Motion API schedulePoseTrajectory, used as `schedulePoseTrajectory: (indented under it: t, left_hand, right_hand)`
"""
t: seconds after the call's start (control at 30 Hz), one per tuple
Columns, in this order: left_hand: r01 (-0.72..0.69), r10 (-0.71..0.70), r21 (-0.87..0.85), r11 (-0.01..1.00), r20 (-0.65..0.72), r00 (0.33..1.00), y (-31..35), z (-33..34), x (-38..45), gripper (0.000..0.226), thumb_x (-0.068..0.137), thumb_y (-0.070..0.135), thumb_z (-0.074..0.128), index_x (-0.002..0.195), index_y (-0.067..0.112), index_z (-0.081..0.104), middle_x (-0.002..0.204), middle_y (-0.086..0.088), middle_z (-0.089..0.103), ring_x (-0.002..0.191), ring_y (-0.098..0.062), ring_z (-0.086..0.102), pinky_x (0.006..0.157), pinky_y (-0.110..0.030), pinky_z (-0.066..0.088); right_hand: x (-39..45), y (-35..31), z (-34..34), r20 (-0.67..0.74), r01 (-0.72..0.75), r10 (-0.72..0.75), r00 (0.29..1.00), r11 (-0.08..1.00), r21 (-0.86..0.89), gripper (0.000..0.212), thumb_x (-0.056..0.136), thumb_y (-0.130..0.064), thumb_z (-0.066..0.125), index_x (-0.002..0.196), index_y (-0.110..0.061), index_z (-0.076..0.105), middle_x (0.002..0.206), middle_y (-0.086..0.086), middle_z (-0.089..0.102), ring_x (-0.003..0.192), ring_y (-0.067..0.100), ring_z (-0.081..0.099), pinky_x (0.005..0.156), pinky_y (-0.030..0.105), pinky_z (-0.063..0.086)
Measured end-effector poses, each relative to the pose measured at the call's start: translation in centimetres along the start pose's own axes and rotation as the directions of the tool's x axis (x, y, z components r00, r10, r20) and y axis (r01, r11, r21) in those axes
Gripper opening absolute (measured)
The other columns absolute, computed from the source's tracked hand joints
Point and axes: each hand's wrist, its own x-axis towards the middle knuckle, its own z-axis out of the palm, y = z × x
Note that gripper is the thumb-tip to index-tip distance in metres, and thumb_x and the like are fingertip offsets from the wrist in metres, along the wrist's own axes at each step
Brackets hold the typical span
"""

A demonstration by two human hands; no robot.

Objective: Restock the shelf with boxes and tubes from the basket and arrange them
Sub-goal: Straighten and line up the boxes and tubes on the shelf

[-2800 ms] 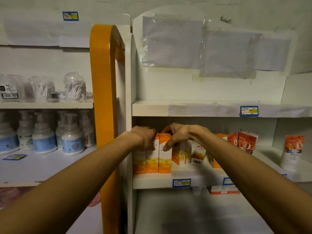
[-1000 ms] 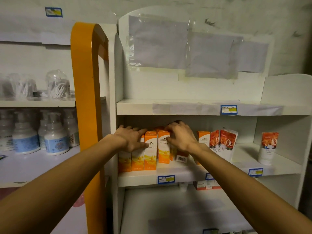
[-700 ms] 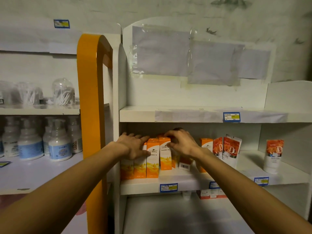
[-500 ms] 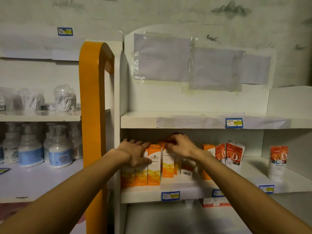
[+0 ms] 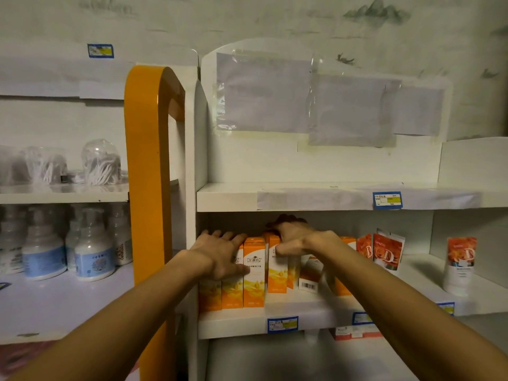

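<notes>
Several upright orange boxes (image 5: pixel 254 273) stand in a row at the left end of the white middle shelf (image 5: pixel 310 314). My left hand (image 5: pixel 220 253) lies flat with straight fingers against the tops of the front left boxes. My right hand (image 5: pixel 295 237) reaches deeper and curls its fingers and thumb round an orange box (image 5: pixel 277 273) one row back. A tilted box with a barcode (image 5: pixel 309 276) leans behind my right wrist. Orange-and-white tubes (image 5: pixel 387 251) stand to the right, one tube (image 5: pixel 459 264) apart at the far right. The basket is out of view.
An orange upright post (image 5: pixel 148 171) borders the shelf unit on the left. Beyond it, white pump bottles (image 5: pixel 93 248) and clear tubs of cotton swabs (image 5: pixel 100 162) fill another shelf. The upper shelf (image 5: pixel 302 198) carries a blue price tag. Small boxes (image 5: pixel 354 331) lie under the middle shelf.
Both hands have stayed on the orange boxes; the left opened flat against the front row, the right shifted onto a box farther back. The camera tilted upward.
</notes>
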Motion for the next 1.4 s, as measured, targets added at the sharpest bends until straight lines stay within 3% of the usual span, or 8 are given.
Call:
schedulePoseTrajectory:
  t: [0.1, 0.27, 0.4, 0.7, 0.87, 1.0, 1.17, 1.4]
  left_hand:
    - [0.002, -0.002, 0.008, 1.0, 0.002, 1.0, 0.1, 0.0, 0.1, 0.093, 0.087, 0.071, 0.053, 0.158, 0.033, 0.008, 0.16, -0.001, 0.029, 0.147, -0.03, 0.028, 0.119, -0.052, 0.019]
    - [0.001, -0.002, 0.01, 1.0, 0.005, 1.0, 0.2, -0.1, 0.0, 0.093, 0.087, 0.069, 0.056, 0.158, 0.032, 0.008, 0.159, -0.002, 0.031, 0.146, -0.03, 0.029, 0.119, -0.052, 0.019]
    - [0.006, -0.006, 0.006, 1.0, 0.018, 1.0, 0.2, -0.2, 0.0, 0.094, 0.087, 0.07, 0.056, 0.159, 0.033, 0.007, 0.159, -0.002, 0.03, 0.146, -0.031, 0.028, 0.119, -0.052, 0.019]
    - [0.015, -0.014, -0.019, 1.0, 0.029, 0.999, 0.3, -0.4, -0.1, 0.089, 0.089, 0.073, 0.048, 0.158, 0.034, 0.008, 0.161, -0.001, 0.029, 0.148, -0.03, 0.026, 0.12, -0.053, 0.018]
    - [0.018, -0.017, -0.033, 0.999, 0.023, 1.0, 0.3, -0.4, -0.1, 0.079, 0.093, 0.076, 0.029, 0.158, 0.035, 0.011, 0.162, -0.002, 0.028, 0.148, -0.031, 0.026, 0.119, -0.053, 0.018]
    - [0.02, -0.019, -0.034, 0.999, 0.021, 1.0, 0.4, -0.5, -0.2, 0.075, 0.095, 0.073, 0.029, 0.157, 0.033, 0.015, 0.161, -0.002, 0.03, 0.147, -0.03, 0.028, 0.118, -0.052, 0.02]
    - [0.023, -0.022, -0.049, 0.999, 0.004, 1.0, 0.5, -0.5, -0.4, 0.073, 0.095, 0.072, 0.031, 0.155, 0.031, 0.021, 0.158, -0.001, 0.035, 0.144, -0.029, 0.033, 0.118, -0.051, 0.023]
    - [0.026, -0.026, -0.077, 0.997, 0.006, 1.0, 0.5, -0.5, -0.2, 0.073, 0.095, 0.071, 0.034, 0.154, 0.03, 0.022, 0.157, -0.001, 0.036, 0.145, -0.029, 0.032, 0.119, -0.052, 0.021]
  right_hand:
    - [0.6, 0.3, 0.0, -0.049, 0.027, -0.027, 0.998, 0.999, -0.019, 0.048, 0.073, -0.037, 0.068, 0.12, -0.034, 0.057, 0.106, -0.005, 0.064, 0.098, 0.018, 0.063, 0.089, 0.036, 0.054]
    - [0.4, 0.8, 1.0, -0.086, 0.04, -0.034, 0.996, 0.997, 0.065, 0.073, 0.072, -0.036, 0.078, 0.138, -0.034, 0.047, 0.129, -0.004, 0.059, 0.117, 0.02, 0.057, 0.102, 0.043, 0.05]
    - [0.4, 1.1, 1.5, -0.155, 0.064, -0.044, 0.987, 0.99, 0.127, 0.072, 0.073, -0.039, 0.081, 0.137, -0.031, 0.051, 0.13, -0.004, 0.06, 0.119, 0.02, 0.058, 0.101, 0.042, 0.051]
    - [-0.1, 1.2, 0.6, -0.252, 0.129, -0.103, 0.962, 0.987, 0.09, 0.067, 0.075, -0.048, 0.079, 0.134, -0.032, 0.054, 0.127, -0.005, 0.061, 0.115, 0.018, 0.059, 0.098, 0.038, 0.052]
    - [-1.0, 1.3, 0.2, -0.229, 0.162, -0.144, 0.963, 0.985, 0.062, 0.063, 0.077, -0.053, 0.077, 0.132, -0.031, 0.056, 0.126, -0.006, 0.065, 0.111, 0.016, 0.062, 0.096, 0.035, 0.053]
    - [-1.3, 1.8, 0.0, -0.197, 0.149, -0.133, 0.971, 0.986, 0.073, 0.062, 0.079, -0.05, 0.077, 0.134, -0.031, 0.055, 0.129, -0.005, 0.063, 0.114, 0.017, 0.061, 0.098, 0.037, 0.052]
    - [-1.6, 1.8, 0.2, -0.137, 0.142, -0.148, 0.979, 0.989, -0.049, 0.075, 0.08, -0.049, 0.076, 0.145, -0.028, 0.044, 0.135, -0.003, 0.057, 0.122, 0.02, 0.055, 0.101, 0.037, 0.048]
    - [-1.7, 2.1, -0.1, -0.087, 0.158, -0.15, 0.985, 0.983, 0.095, 0.078, 0.076, -0.046, 0.08, 0.143, -0.027, 0.045, 0.131, -0.004, 0.056, 0.118, 0.018, 0.058, 0.1, 0.04, 0.052]
